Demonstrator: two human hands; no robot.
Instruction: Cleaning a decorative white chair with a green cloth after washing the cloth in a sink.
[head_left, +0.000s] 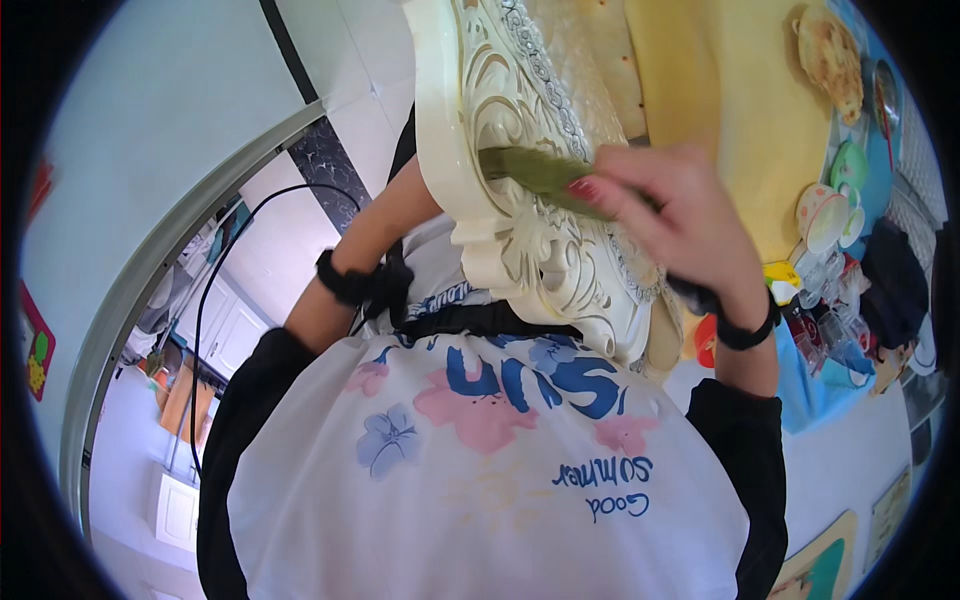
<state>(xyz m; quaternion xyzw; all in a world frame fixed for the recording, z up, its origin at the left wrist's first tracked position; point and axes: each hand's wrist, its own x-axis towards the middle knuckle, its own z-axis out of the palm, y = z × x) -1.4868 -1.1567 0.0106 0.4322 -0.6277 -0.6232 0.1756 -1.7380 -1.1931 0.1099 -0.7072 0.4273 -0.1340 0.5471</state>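
Observation:
My right hand (667, 217) is shut on a green cloth (544, 176), blurred by motion, whose far end lies against the carved cream back of a chair (517, 255). The carving has scrolls and openwork, and a silvery trim runs along its edge beside a padded panel. My left forearm (375, 225) reaches behind the chair back from the left, so the left hand itself is hidden there. Black bands circle both wrists.
A table with a yellow cover (750, 90) stands at the upper right. On it are flatbread (829, 60), a dotted bowl (822, 216), a green dish (849, 165) and several clear glasses (832, 330). A black cable (201, 330) hangs at the left near a doorway frame (112, 300).

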